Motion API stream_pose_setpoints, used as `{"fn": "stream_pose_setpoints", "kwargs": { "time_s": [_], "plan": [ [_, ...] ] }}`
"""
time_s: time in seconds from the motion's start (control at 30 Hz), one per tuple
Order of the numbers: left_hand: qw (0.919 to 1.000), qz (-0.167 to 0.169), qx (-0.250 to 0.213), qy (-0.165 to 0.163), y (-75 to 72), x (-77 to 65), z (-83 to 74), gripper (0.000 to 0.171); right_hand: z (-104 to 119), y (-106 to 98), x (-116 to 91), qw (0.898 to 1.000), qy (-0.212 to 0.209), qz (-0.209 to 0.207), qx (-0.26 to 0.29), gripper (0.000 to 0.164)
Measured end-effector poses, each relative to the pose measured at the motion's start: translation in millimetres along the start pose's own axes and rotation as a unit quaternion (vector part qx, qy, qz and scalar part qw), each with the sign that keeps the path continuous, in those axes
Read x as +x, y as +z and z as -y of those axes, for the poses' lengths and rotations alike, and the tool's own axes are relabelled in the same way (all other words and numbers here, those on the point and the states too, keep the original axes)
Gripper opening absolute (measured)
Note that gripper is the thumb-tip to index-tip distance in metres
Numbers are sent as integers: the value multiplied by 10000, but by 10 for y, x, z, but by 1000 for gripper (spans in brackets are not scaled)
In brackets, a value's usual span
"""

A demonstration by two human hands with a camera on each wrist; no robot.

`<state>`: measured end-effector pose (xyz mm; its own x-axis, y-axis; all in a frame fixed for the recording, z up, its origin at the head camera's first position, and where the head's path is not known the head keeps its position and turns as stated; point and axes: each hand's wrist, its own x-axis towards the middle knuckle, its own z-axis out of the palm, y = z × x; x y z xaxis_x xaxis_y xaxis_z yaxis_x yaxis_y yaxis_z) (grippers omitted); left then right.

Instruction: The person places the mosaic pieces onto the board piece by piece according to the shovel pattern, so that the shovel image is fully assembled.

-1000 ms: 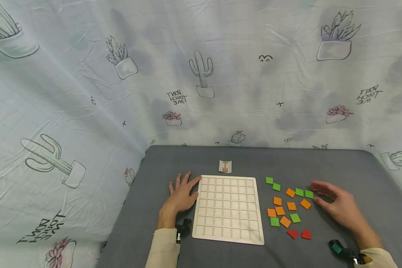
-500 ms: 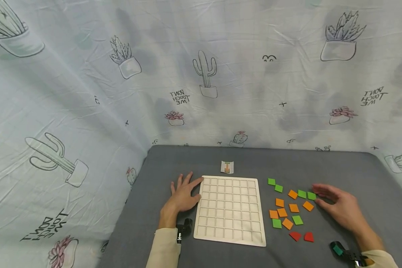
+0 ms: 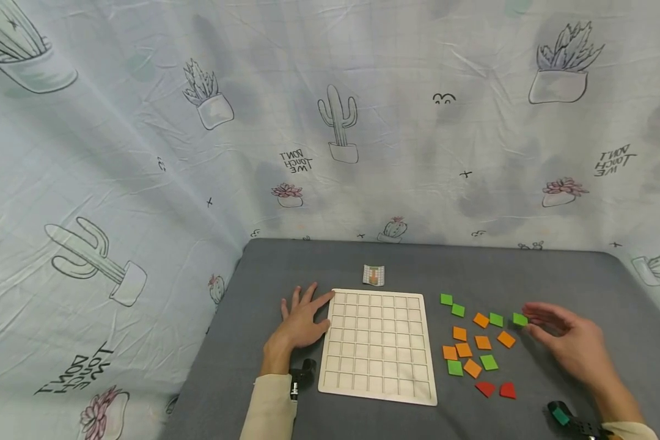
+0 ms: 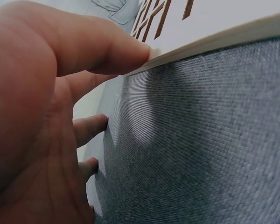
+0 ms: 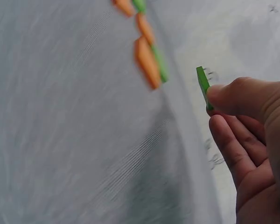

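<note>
A white wooden grid board (image 3: pixel 376 345) lies on the grey table, its cells bare. My left hand (image 3: pixel 299 321) rests flat on the cloth at the board's left side, fingers straight, and one fingertip (image 4: pixel 144 51) touches the board's edge (image 4: pixel 214 37). To the right of the board lie several loose square tiles, orange (image 3: pixel 483 342) and green (image 3: pixel 489 362), with two red ones (image 3: pixel 486 388) nearest me. My right hand (image 3: pixel 533 322) pinches one green tile (image 3: pixel 520 319) by its edge at the right of the group. In the right wrist view the green tile (image 5: pixel 203 84) stands edge-up at the fingertips (image 5: pixel 224 95), off the cloth.
A small printed card (image 3: pixel 373 275) lies just beyond the board's far edge. The grey table (image 3: pixel 528 269) is backed and flanked by a pale cactus-print cloth (image 3: pixel 330 122). Black wrist-camera mounts sit at both cuffs.
My right hand has closed on the rightmost green tile, which lay on the table, and drawn it slightly right and up. The left hand has stayed put.
</note>
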<state>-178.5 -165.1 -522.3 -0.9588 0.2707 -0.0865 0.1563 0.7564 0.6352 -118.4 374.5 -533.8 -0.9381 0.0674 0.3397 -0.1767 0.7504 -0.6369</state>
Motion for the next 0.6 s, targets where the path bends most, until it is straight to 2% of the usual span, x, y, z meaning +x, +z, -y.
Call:
{"fn": "stream_pose_setpoints", "kwargs": {
  "time_s": [0.07, 0.17, 0.43, 0.6],
  "plan": [
    [10000, -44, 23, 54, 30, 14, 48, 64, 81, -37, 1, 9999, 29, -45, 111, 43],
    [10000, -29, 24, 54, 19, 12, 38, 64, 238, -82, -2, 9998, -14, -147, 119, 43],
    [9995, 75, 228, -197, -67, -9, -47, 64, 709, -114, 28, 9972, -586, -282, 371, 47],
    [10000, 15, 76, -53, -45, -12, -34, 65, 927, -80, 78, 9954, -714, -296, 572, 49]
  ]
}}
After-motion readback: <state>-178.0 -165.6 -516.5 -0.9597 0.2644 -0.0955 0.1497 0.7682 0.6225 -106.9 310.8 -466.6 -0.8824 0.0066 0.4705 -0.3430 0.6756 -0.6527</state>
